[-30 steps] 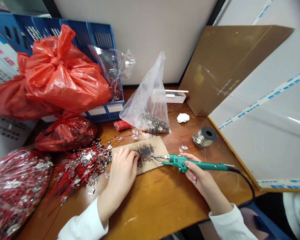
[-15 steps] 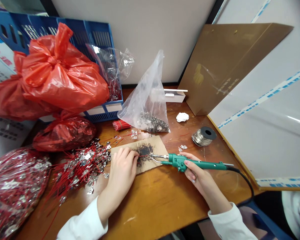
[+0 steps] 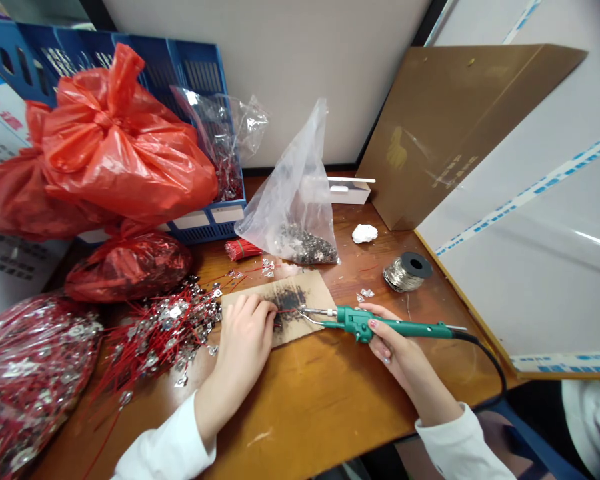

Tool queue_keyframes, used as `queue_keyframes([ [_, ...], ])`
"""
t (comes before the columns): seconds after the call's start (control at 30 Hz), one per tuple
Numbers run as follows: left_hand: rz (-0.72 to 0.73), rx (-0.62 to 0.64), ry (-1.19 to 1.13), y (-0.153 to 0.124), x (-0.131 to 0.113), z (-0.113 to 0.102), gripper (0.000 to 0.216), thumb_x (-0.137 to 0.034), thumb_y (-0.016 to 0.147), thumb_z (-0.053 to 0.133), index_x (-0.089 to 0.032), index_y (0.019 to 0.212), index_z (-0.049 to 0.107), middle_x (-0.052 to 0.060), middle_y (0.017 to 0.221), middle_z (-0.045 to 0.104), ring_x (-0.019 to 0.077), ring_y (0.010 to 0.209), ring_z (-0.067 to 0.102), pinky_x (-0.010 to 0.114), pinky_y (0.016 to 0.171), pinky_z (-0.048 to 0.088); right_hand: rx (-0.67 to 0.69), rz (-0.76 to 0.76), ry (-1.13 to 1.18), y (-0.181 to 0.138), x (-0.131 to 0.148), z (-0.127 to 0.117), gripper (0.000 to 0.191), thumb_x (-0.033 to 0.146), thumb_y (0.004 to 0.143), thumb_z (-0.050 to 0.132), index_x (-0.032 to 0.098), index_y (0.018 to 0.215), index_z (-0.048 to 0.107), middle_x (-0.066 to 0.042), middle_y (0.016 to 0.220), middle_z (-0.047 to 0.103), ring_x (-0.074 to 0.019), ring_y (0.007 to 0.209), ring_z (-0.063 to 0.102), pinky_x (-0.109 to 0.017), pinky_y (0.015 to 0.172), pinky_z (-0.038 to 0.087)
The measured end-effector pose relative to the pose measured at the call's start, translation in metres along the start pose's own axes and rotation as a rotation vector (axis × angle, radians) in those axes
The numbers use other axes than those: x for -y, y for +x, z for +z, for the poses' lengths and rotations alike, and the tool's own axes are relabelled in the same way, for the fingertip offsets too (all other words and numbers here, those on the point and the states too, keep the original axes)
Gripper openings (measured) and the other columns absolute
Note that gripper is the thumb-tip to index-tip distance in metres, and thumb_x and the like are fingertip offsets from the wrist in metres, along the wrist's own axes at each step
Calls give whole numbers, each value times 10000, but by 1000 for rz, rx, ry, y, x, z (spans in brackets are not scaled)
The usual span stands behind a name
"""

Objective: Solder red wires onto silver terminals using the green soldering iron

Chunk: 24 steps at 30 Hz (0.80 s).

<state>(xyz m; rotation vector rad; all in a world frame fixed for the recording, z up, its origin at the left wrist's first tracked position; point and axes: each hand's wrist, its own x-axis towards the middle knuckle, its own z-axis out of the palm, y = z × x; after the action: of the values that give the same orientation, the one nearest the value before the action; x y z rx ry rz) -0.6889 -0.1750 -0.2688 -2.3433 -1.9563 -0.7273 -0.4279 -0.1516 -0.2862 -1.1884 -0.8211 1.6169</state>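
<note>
My right hand [image 3: 391, 340] is wrapped round a green soldering iron [image 3: 380, 325] with a solder feed tube beside its tip. That tip touches down over the scorched part of a cardboard piece [image 3: 310, 287]. My left hand [image 3: 247, 328] rests on the cardboard's left side, thumb and finger pinching a short red wire [image 3: 287, 311] whose far end lies at the iron's tip. Any small metal part at the wire's end is too small to make out. Left of my left hand spreads a pile of red wires with metal tabs [image 3: 167, 333].
Behind the cardboard stands a clear bag of small dark parts [image 3: 300, 220]. A solder spool [image 3: 405, 273] and crumpled white lump [image 3: 365, 233] are to the right. Red bags [image 3: 125, 147] lean on a blue crate [image 3: 200, 67]. A red wire bundle [image 3: 243, 250] lies near the crate.
</note>
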Motion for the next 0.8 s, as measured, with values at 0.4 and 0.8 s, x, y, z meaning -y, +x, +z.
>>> queue_keyframes([
  [0.4,-5,15,-10,0,1,1,225,-207,974,416,-180,877,618,75,890,631,250,873,530,388,761,412,-12,-8,31,0,-1,-1,502,370,669,796,179,1107,640,90,468,389,-38,394,261,-206,422,159],
  [0.8,17,0,13,0,1,1,219,-198,974,433,-148,875,621,82,883,614,255,865,518,390,751,402,-16,-15,64,1,-2,-2,410,356,663,814,193,1000,646,83,499,407,-27,394,262,-196,408,167],
])
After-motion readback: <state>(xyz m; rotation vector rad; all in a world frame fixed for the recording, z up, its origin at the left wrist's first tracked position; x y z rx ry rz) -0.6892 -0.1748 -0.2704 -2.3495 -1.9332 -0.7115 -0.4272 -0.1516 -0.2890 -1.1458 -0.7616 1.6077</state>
